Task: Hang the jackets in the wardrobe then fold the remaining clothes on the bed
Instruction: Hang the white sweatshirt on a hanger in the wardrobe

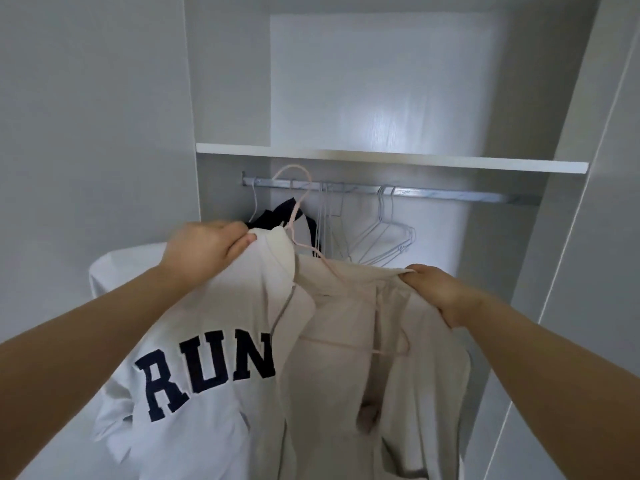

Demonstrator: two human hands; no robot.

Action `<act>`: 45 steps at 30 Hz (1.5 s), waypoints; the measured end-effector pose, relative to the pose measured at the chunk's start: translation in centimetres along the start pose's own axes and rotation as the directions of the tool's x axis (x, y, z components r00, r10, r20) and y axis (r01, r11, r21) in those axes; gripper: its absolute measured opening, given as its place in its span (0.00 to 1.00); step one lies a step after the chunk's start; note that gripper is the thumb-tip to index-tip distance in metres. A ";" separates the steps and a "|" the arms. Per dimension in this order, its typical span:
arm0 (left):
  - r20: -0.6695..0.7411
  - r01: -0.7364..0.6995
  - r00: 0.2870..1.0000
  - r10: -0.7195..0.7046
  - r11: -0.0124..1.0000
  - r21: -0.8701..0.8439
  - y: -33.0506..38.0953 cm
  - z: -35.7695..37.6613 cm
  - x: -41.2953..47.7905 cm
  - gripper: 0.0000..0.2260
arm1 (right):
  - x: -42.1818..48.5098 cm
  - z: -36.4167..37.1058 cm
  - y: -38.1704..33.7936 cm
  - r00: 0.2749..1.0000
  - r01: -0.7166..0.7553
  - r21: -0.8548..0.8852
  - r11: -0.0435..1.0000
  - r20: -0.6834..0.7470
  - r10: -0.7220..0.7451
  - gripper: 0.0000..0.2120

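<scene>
Cream jacket point(214, 341) is held up before the wardrobe rail point(450, 195) w/ pink hanger point(297, 211) half inside. Left hand point(207, 247) pinches the collar and right hand point(440, 292) grips the other shoulder. Hanging step, I'd say. Next: seat the shoulders, then hook onto the rail (can't tell if it's on yet).

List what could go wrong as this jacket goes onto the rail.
1. The pink hanger lies loose inside the open jacket; the shoulder pinched by the right hand may slip off it on release.
2. Its hook could snag the empty wire hangers crowding the rail.
</scene>
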State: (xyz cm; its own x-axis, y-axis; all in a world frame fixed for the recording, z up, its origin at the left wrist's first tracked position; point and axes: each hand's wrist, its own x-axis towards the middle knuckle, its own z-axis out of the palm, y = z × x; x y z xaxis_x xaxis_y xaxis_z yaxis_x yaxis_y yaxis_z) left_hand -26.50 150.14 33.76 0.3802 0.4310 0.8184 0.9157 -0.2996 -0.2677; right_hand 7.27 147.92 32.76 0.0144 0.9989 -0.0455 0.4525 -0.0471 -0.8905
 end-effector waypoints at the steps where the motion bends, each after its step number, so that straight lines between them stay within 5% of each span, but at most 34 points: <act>1: -0.002 -0.032 0.999 0.032 0.998 0.059 0.8 0.2 0.1 0.29 | -0.2 -0.2 -0.1 1.000 -0.001 -0.013 1.000 -0.027 0.001 0.09; 5: 0.073 -0.016 0.997 0.005 0.987 0.161 4.1 1.2 1.2 0.22 | -0.3 0.2 -1.3 0.991 0.021 -0.026 0.999 -0.129 -0.024 0.08; 8: 0.131 0.105 0.985 -0.111 0.993 0.056 6.9 1.6 2.1 0.15 | -0.7 2.4 -3.1 0.998 0.052 0.260 0.964 -0.055 -0.039 0.07; 10: 0.193 0.195 0.965 -0.176 0.977 -0.082 8.2 1.5 2.2 0.13 | -1.6 3.4 -4.2 0.988 0.144 0.298 0.944 0.014 -0.155 0.09; 12: 0.131 0.278 0.958 -0.257 0.941 -0.192 8.5 1.8 2.0 0.14 | -2.2 3.6 -4.4 0.948 0.310 0.170 0.936 0.022 -0.318 0.09; 15: 0.089 0.358 0.933 -0.348 0.875 -0.325 8.0 1.1 1.8 0.13 | -1.9 2.5 -2.8 0.858 0.484 -0.315 0.817 -0.011 -0.513 0.12; 17: 0.117 0.422 0.905 -0.409 0.832 -0.360 7.4 0.8 1.6 0.12 | -1.4 2.1 -1.5 0.839 0.489 -0.269 0.830 -0.115 -0.532 0.05; 19: 0.134 0.452 0.890 -0.437 0.802 -0.389 7.2 0.6 1.3 0.12 | -0.8 1.4 -0.1 0.833 0.486 -0.206 0.849 -0.187 -0.521 0.11; 23: 0.059 0.339 0.934 -0.352 0.821 -0.459 7.6 0.1 1.0 0.25 | -0.6 1.1 0.9 0.937 0.274 -0.542 0.795 -0.036 -0.348 0.11; 37: 0.045 -0.011 0.999 0.021 0.973 -0.229 4.2 1.3 -2.0 0.18 | 0.0 2.0 -0.4 0.873 0.380 -0.367 0.849 -0.160 -0.460 0.19; 41: 0.147 0.026 0.989 0.015 0.962 -0.274 2.5 1.5 -3.6 0.17 | -0.1 0.8 0.3 0.875 0.348 -0.268 0.898 -0.251 -0.414 0.19; 45: 0.348 0.314 0.930 -0.122 0.755 -0.575 6.6 0.8 -0.3 0.19 | -0.4 1.1 -0.3 0.874 0.361 -0.233 0.903 -0.253 -0.414 0.18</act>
State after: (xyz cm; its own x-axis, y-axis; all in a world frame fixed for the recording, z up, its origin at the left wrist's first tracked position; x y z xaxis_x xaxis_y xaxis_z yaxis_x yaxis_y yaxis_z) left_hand -20.48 148.67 31.33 0.2873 0.7332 0.6164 0.7362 -0.5807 0.3475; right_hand 6.17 147.48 32.59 0.0508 0.8946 0.4440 0.6220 0.3195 -0.7149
